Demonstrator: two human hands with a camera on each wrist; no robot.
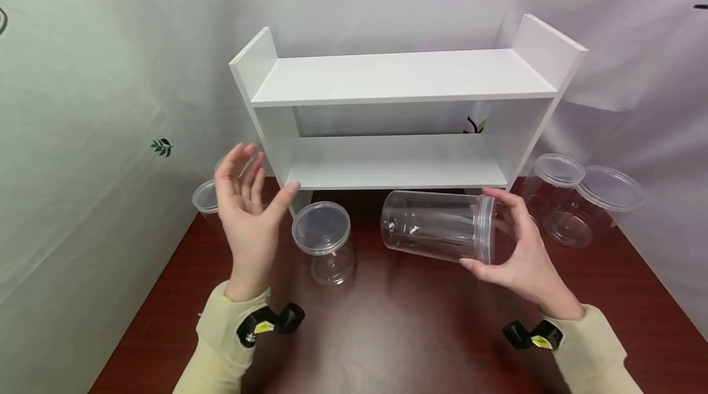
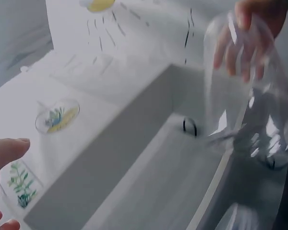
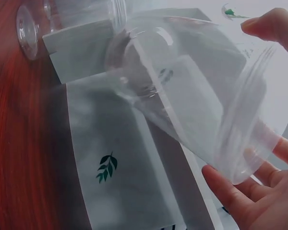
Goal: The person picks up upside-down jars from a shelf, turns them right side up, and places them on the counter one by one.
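Note:
My right hand grips a tall clear plastic jar around its lidded end, thumb below and fingers above. The jar is tilted onto its side, its base pointing left, in front of the shelf's lower opening. In the right wrist view, fingers and thumb wrap the ridged lid. My left hand is raised by the shelf's left side, fingers loosely bent and holding nothing. Just right of it, a shorter lidded clear jar stands upright on the table.
A white two-tier shelf stands at the back of the dark red table. Lidded clear jars stand at the right by the curtain. More clear jars sit behind the left hand, partly hidden. Pale fabric surrounds the table.

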